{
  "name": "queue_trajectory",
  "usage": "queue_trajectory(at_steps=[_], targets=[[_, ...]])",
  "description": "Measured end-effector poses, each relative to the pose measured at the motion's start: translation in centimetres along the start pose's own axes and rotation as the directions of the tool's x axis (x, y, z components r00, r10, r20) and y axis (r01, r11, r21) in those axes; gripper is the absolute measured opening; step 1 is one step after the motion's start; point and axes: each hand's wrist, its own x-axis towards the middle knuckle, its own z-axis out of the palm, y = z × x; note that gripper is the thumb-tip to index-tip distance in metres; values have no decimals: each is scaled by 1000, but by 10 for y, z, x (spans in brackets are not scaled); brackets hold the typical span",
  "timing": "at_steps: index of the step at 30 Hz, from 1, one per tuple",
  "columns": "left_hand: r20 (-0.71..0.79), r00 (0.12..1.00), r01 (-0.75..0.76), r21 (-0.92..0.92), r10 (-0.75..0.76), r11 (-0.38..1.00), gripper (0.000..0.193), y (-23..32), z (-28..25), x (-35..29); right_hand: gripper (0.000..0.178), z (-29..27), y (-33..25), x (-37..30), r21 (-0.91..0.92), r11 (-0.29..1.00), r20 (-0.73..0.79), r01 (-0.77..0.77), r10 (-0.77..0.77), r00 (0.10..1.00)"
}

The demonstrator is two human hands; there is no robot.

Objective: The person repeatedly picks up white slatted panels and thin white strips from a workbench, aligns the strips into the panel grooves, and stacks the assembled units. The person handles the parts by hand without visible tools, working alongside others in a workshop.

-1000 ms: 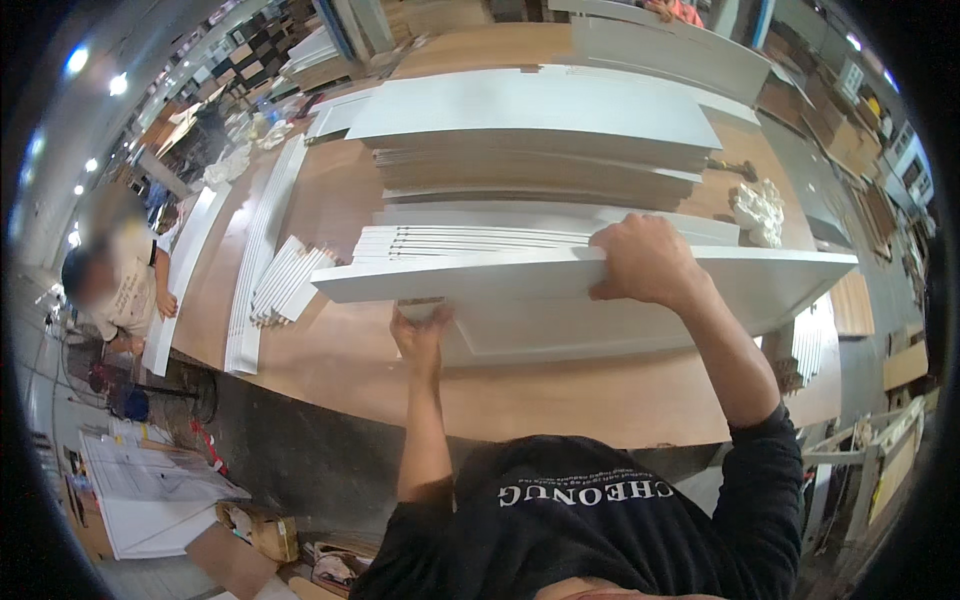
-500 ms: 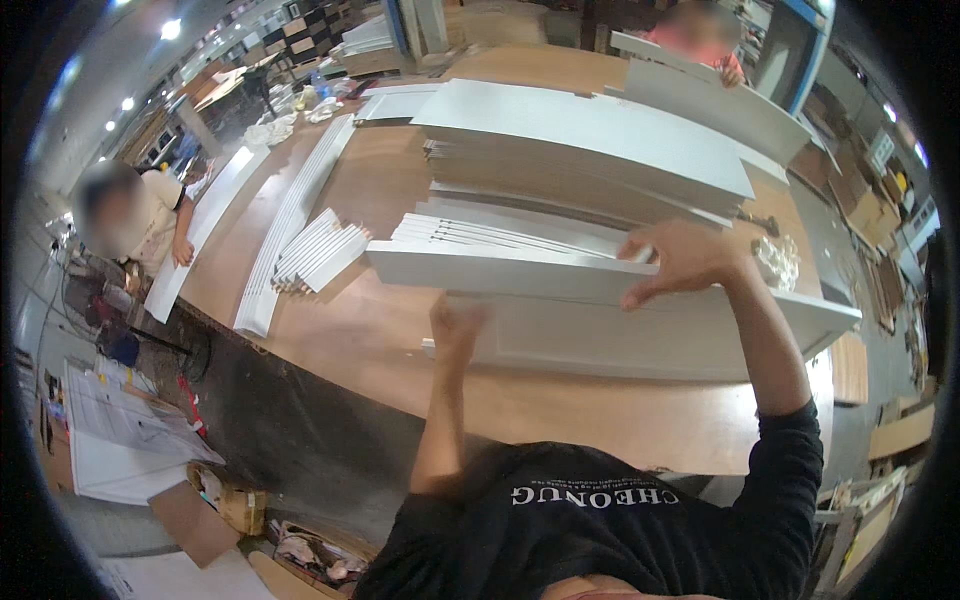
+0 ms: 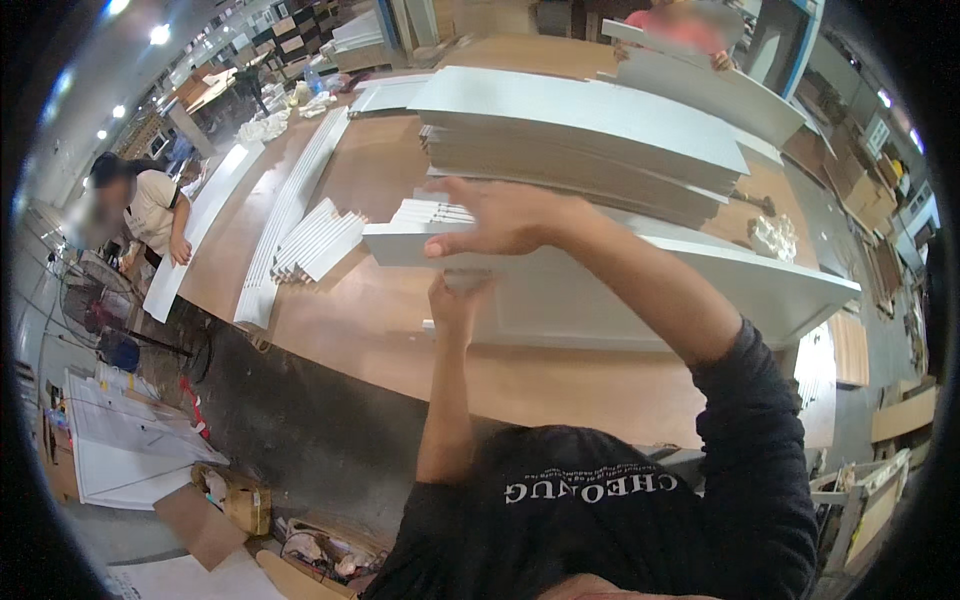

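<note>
Clasping a small block [image 3: 468, 277] in the left hand [image 3: 457, 304]; above it, straddling the white panel [image 3: 560, 292] with the spread right hand [image 3: 505, 220], seemingly for steadiness.

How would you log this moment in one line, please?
Right hand: open, at left end of panel | left hand: near same end, grip unclear | short strips: on table, left of panel

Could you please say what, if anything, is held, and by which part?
The left grip apparently holds a small block from below; whether the right grip holds the white panel cannot be told.
</note>
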Motion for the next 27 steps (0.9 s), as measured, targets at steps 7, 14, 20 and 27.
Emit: queue_trajectory(at_steps=[7, 14, 20, 27], targets=[[43, 999, 11, 17, -12, 1000, 39, -12, 11, 5, 83, -30, -19, -32, -188, 974, -68, -126, 115, 991], [-79, 956, -257, 249, 284, 934, 37, -25, 10, 6, 92, 5, 14, -30, 2, 999, -75, 33, -32, 997], [-18, 999, 44, 221, -41, 974, 63, -81, -49, -10, 67, -48, 63, -119, -288, 925, 143, -248, 298, 944], [-55, 998, 19, 126, -12, 992, 62, -84, -9, -28, 46, -47, 94, -170, -311, 864, 12, -396, 420, 907]])
